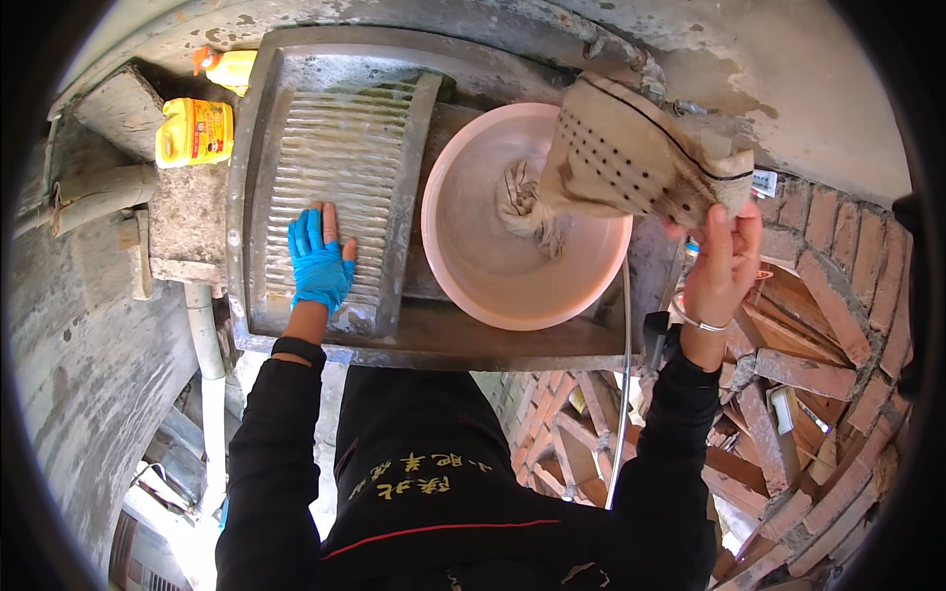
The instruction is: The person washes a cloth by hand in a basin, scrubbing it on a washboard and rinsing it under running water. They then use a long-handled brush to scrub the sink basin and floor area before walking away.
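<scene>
My left hand [323, 255], in a torn blue glove that leaves some fingers bare, rests with its fingers forward on the wet ribbed washboard [336, 162] of a stone sink. Pinched in my bare right hand [720, 255] is the edge of a wet beige cloth [617, 151] with rows of dark dots and a dark stripe. It is raised over the right side of a pink plastic basin [473, 303]. A twisted, crumpled part of cloth [521, 203] hangs down into the basin's cloudy water; whether it is the same piece is hard to tell.
Two yellow plastic bottles, a jug [194, 133] and an orange-capped bottle [228, 69], stand left of the sink. A metal tap [687, 108] juts from the back wall. A pale hose [624, 384] hangs over the sink's front edge. Brick latticework [805, 373] lies right.
</scene>
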The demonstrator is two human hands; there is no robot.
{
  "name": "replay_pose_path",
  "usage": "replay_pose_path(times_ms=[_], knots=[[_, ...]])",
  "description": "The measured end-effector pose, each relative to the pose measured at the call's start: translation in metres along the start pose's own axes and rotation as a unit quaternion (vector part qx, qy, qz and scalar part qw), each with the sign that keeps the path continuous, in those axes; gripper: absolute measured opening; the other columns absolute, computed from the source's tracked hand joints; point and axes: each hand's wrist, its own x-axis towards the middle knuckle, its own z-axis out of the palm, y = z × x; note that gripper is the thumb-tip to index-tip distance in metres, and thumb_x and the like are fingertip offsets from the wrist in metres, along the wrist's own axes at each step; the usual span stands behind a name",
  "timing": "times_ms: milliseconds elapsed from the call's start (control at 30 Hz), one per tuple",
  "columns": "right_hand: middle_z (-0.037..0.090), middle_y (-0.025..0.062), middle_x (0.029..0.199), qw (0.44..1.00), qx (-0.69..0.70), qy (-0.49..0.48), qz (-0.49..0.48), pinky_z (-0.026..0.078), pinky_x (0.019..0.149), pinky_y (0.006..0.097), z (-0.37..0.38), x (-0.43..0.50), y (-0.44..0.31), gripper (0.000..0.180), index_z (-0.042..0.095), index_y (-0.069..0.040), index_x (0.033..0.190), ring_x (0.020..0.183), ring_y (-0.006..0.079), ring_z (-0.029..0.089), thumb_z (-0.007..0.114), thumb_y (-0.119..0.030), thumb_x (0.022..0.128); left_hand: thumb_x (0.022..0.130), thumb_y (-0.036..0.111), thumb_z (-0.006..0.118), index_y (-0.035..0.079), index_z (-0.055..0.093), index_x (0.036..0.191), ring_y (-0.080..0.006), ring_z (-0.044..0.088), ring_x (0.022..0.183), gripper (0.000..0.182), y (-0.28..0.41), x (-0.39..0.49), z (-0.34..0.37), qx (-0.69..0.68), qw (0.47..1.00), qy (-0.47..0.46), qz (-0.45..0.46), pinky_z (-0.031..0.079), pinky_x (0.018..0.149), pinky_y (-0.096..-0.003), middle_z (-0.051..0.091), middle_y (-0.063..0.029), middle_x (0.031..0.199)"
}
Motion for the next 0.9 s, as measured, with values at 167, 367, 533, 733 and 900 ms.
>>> replay_pose_path(times_ms=[167, 367, 533, 733, 900], knots=[[0.061, 0.0077, 0.092, 0.996, -0.031, 0.068, 0.041, 0.053, 0.070, 0.0306, -0.031, -0.028, 0.109, 0.019, 0.047, -0.001, 0.108, 0.073, 0.0226, 0.067, 0.055, -0.010, 0.094, 0.088, 0.031, 0.054, 0.001, 0.024, 0.145, -0.0382, 0.030, 0.129, 0.071, 0.001, 0.002, -0.003, -0.005, 1.000, 0.002, 0.004, 0.020, 0.110, -0.0511, 0.031, -0.0190, 0.145], [0.054, 0.0049, 0.101, 0.909, -0.382, -0.167, -0.018, 0.051, 0.074, 0.0367, -0.022, -0.066, 0.294, 0.033, 0.050, -0.013, 0.122, 0.083, 0.0241, 0.056, 0.057, -0.016, 0.090, 0.089, 0.032, 0.054, 0.001, 0.025, 0.145, -0.0376, 0.030, 0.130, 0.071, 0.003, 0.002, -0.005, 0.006, 1.000, -0.012, -0.003, 0.019, 0.111, -0.0512, 0.031, -0.0186, 0.145], [0.051, 0.0121, 0.117, 0.744, -0.582, -0.326, 0.040, 0.053, 0.071, 0.0437, 0.029, -0.101, 0.362, 0.034, 0.049, -0.013, 0.121, 0.095, 0.0305, 0.059, 0.055, -0.010, 0.087, 0.087, 0.030, 0.055, 0.001, 0.027, 0.144, -0.0382, 0.031, 0.129, 0.070, 0.003, 0.003, -0.007, -0.026, 1.000, -0.014, -0.009, 0.020, 0.110, -0.0512, 0.032, -0.0187, 0.144], [0.053, 0.0164, 0.115, 0.711, -0.582, -0.390, 0.058, 0.052, 0.069, 0.0459, 0.044, -0.086, 0.350, 0.035, 0.052, -0.012, 0.113, 0.083, 0.0348, 0.061, 0.058, -0.007, 0.079, 0.087, 0.030, 0.055, 0.001, 0.026, 0.145, -0.0390, 0.030, 0.130, 0.072, 0.004, 0.003, -0.007, 0.001, 1.000, -0.011, -0.008, 0.019, 0.111, -0.0514, 0.030, -0.0198, 0.145], [0.059, 0.0124, 0.103, 0.861, -0.423, -0.283, -0.001, 0.051, 0.062, 0.0387, -0.002, -0.071, 0.231, 0.037, 0.055, -0.010, 0.111, 0.074, 0.0344, 0.060, 0.053, 0.000, 0.075, 0.086, 0.029, 0.057, -0.001, 0.028, 0.144, -0.0398, 0.031, 0.129, 0.071, 0.003, 0.001, -0.004, -0.018, 1.000, 0.012, -0.006, 0.021, 0.109, -0.0515, 0.032, -0.0204, 0.144]])
